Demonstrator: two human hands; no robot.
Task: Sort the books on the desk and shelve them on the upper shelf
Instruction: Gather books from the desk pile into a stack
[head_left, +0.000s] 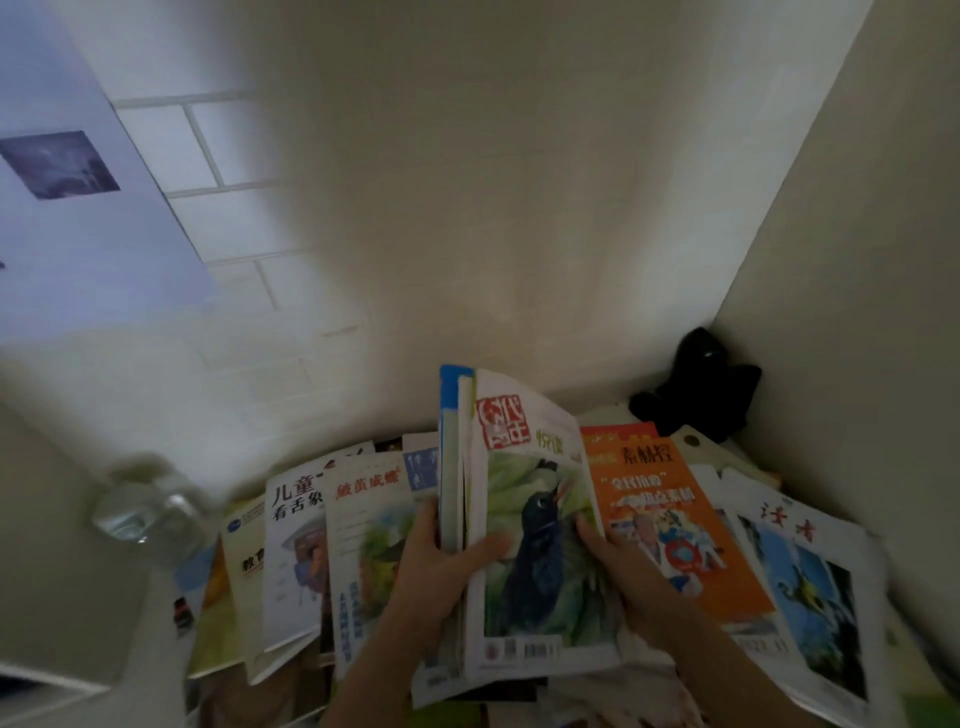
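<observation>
I hold a small stack of magazines (535, 519) tilted up above the desk; its top cover shows a dark bird on green leaves, and a blue-edged one stands behind. My left hand (441, 571) grips the stack's left edge, thumb across the bird cover. My right hand (618, 566) grips its right edge. Under and around the stack more magazines lie spread out: an orange one (675, 525) to the right, a white one with a blue picture (810, 577) far right, and white and yellow ones (296, 540) to the left.
A clear glass jar (145, 514) stands at the left, blurred. In the back right corner lies a black plush toy (701, 384) against the white side panel (857, 312). Tiled wall (234, 218) rises behind the desk.
</observation>
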